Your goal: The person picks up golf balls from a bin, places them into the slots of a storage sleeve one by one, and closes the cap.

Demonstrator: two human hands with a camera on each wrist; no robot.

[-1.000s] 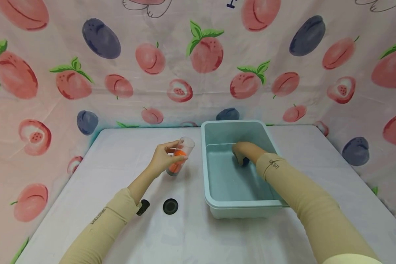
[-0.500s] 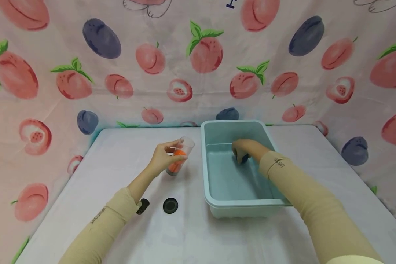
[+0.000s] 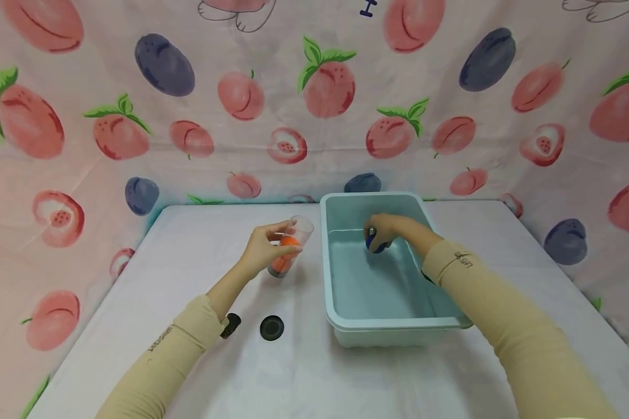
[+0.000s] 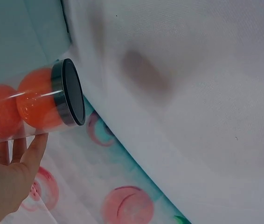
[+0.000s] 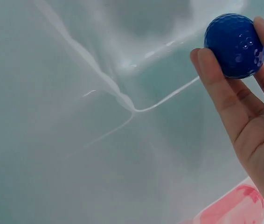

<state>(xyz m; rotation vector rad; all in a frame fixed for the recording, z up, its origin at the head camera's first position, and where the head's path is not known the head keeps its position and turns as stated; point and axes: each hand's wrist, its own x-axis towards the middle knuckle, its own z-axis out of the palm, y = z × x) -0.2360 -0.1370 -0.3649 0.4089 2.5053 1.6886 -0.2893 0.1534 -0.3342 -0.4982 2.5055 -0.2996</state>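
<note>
My left hand (image 3: 264, 251) grips a clear plastic tube (image 3: 301, 229), tilted with its open top leaning right. Two orange balls (image 4: 38, 98) are stacked inside it, and a black cap (image 4: 69, 92) closes its lower end, as the left wrist view shows. Inside the pale blue-green bin (image 3: 346, 323), my right hand (image 3: 387, 228) pinches a dimpled blue golf ball (image 5: 234, 45) between thumb and fingers. The right wrist view shows the ball held off the bin's surface.
A round black lid (image 3: 271, 328) lies on the white table (image 3: 293, 378) in front of the tube. Just left of it, partly behind the left sleeve, is a small black object (image 3: 232, 325). A fruit-print cloth (image 3: 272, 93) hangs behind the table.
My right hand has risen a little within the bin, bringing the blue golf ball up with it. The left hand and tube have stayed nearly still.
</note>
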